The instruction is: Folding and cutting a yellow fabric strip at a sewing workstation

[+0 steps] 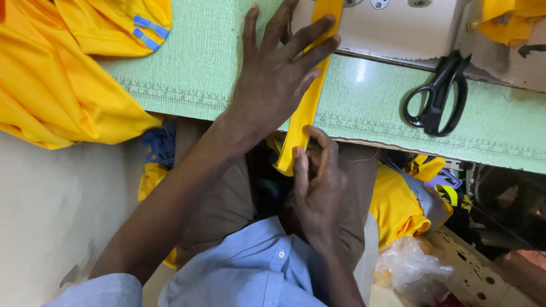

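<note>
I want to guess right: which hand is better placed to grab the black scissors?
Probably the right hand: it sits on the same side as the scissors and only pinches the yellow strip's end. The left hand is pressing that strip flat.

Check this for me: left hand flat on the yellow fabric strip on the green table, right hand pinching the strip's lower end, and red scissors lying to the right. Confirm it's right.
One detail is wrong: the scissors are black, not red, as the head view shows. The rest holds: the left hand lies flat on the yellow fabric strip on the green table, and the right hand pinches its lower end.
</note>
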